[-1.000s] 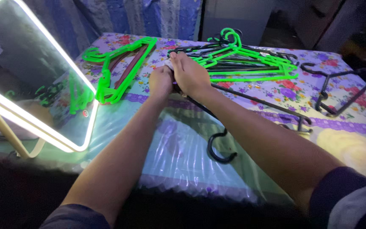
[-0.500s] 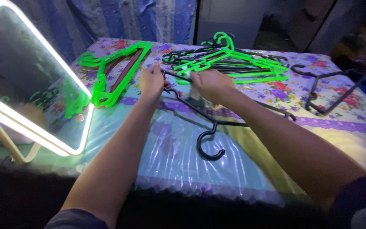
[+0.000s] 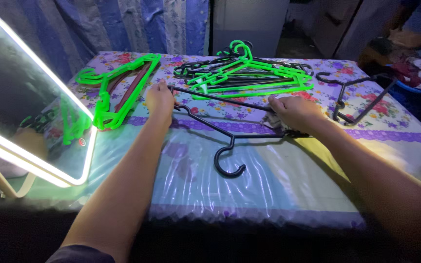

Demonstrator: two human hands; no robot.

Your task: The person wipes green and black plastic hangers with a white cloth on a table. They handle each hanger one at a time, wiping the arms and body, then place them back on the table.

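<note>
A black plastic hanger [image 3: 230,139] lies flat on the table, its hook pointing toward me. My left hand [image 3: 161,97] pinches the hanger's left shoulder end. My right hand [image 3: 294,113] rests closed over the hanger's right end, with a small crumpled pale cloth [image 3: 272,122] pressed under the fingers against the hanger arm.
A heap of green and black hangers [image 3: 244,73] lies at the back. Green hangers [image 3: 115,92] with a dark red one lie at the left, and another black hanger [image 3: 352,97] at the right. A lit-edged mirror [image 3: 35,117] stands at the left. A flowered tablecloth [image 3: 395,126] under clear plastic covers the table.
My right hand slid with the cloth along the black hanger from its left end to its right end. My left hand kept its hold on the left end.
</note>
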